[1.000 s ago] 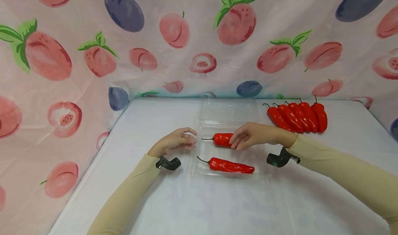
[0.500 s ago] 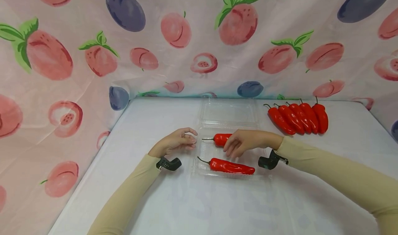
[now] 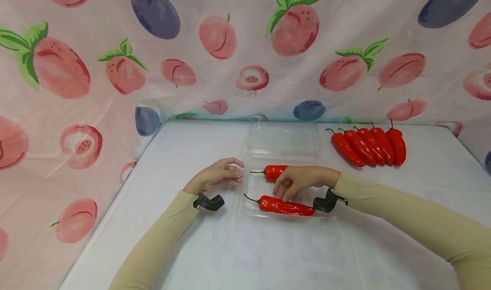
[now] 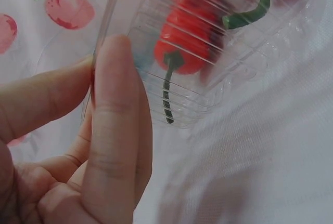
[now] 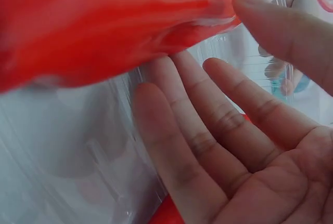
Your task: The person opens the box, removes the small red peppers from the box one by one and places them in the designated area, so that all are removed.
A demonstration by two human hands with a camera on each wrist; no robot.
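A clear plastic clamshell container (image 3: 264,188) lies with its lid (image 3: 284,139) folded back. My left hand (image 3: 218,173) pinches the container's left rim between thumb and fingers, as the left wrist view confirms. Inside the container lie two red peppers, stems to the left: a back pepper (image 3: 273,172) and a front pepper (image 3: 285,205). My right hand (image 3: 303,179) is over the container, between the peppers, hiding part of the back one. In the right wrist view its fingers (image 5: 182,125) are extended loosely, the tips against or very close to the front pepper (image 5: 114,26).
Several more red peppers (image 3: 368,146) lie side by side at the back right of the white table (image 3: 215,251). A fruit-print cloth (image 3: 215,81) hangs behind and along the left side. Dark wrist cameras (image 3: 209,202) sit on both wrists.
My right hand has moved from the back pepper toward the front pepper, slightly left and nearer. The left hand stays at the container's rim. The peppers keep their places.
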